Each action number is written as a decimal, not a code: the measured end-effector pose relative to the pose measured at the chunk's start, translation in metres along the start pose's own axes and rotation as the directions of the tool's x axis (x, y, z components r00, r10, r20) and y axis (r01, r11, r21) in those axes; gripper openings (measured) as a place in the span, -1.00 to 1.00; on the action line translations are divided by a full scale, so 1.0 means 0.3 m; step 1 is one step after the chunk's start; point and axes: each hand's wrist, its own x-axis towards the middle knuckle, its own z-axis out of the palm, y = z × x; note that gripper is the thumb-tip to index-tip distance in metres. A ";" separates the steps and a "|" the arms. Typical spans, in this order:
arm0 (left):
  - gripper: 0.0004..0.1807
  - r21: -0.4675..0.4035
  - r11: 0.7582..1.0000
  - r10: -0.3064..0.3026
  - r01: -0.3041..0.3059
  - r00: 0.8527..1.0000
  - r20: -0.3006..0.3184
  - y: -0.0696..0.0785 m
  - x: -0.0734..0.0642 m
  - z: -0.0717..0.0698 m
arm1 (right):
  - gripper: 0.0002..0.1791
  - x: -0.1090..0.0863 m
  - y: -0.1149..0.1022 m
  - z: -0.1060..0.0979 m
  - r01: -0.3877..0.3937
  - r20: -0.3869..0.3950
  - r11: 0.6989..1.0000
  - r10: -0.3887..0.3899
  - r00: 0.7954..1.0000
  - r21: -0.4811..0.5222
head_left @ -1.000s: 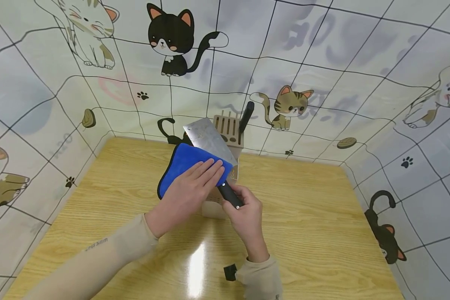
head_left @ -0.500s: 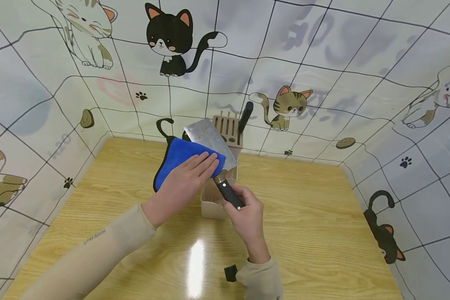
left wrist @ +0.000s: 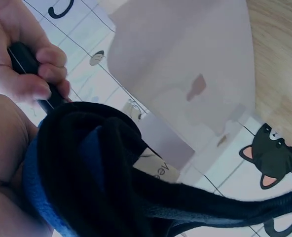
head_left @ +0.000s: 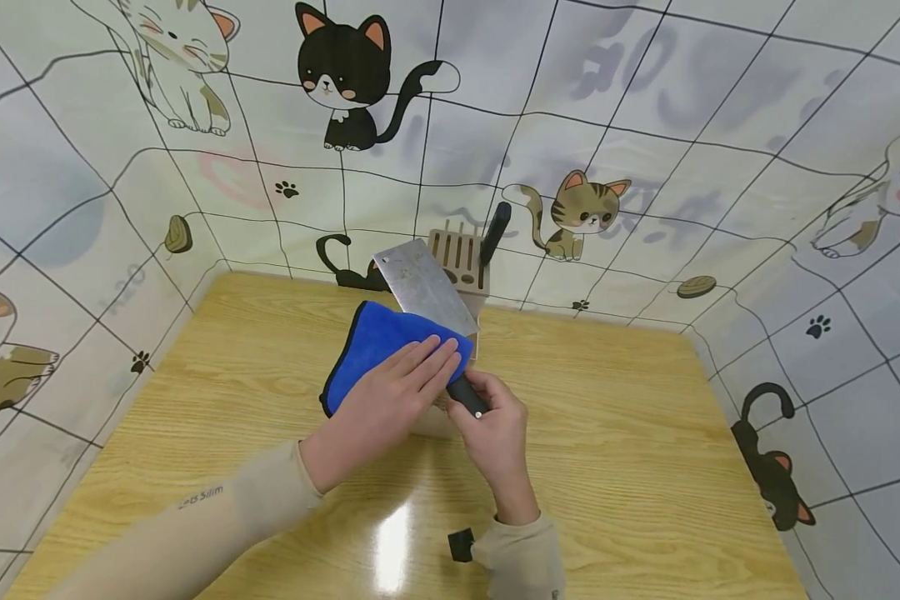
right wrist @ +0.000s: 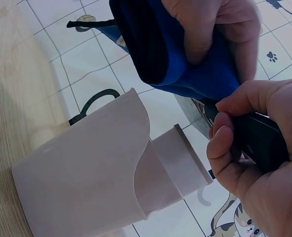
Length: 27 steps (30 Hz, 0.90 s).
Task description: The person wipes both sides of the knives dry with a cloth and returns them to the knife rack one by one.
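Note:
A cleaver (head_left: 426,282) is held in the air with its broad metal blade slanting up and left. Its black handle (head_left: 467,397) lies in the grip of my right hand (head_left: 495,429). Over the blade's lower part, near the handle, my left hand (head_left: 390,392) holds a blue cloth (head_left: 371,337) with black edging. Seen from above, the left fingers lie nearly straight on the cloth. In the right wrist view the left thumb presses from the underside, so cloth (right wrist: 185,81) and blade are between. The cloth hangs in folds in the left wrist view.
Behind and below the cleaver stands a beige knife block (head_left: 459,258) with slots, one holding a black-handled knife (head_left: 498,229). Its smooth, wavy-edged body (right wrist: 82,173) shows in the right wrist view. The wooden table (head_left: 607,433) meets cat-printed wall sheeting (head_left: 645,167).
The left hand and cloth first slid slightly up-left, baring the handle's base, then moved back down-right, against the handle and right fingers. The right hand stays nearly still with the cleaver.

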 end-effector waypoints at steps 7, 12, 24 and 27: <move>-0.36 0.006 1.000 0.011 -0.012 1.000 0.006 0.048 -0.012 -0.009 | -0.73 0.002 -0.007 0.005 -0.010 -0.017 1.000 0.010 1.000 -0.002; -0.37 0.015 1.000 -0.006 0.006 1.000 -0.002 0.050 -0.017 -0.003 | -0.73 0.005 -0.012 0.006 -0.014 -0.012 1.000 0.014 1.000 -0.002; -0.35 0.040 0.998 -0.053 0.055 0.998 -0.036 -0.026 0.001 0.011 | -0.65 0.007 -0.022 -0.005 -0.020 0.001 0.999 0.020 1.000 -0.032; -0.36 0.056 0.996 -0.070 0.072 0.997 -0.037 -0.061 0.007 0.015 | -0.64 0.007 -0.025 -0.010 -0.016 -0.002 0.999 0.016 1.000 -0.039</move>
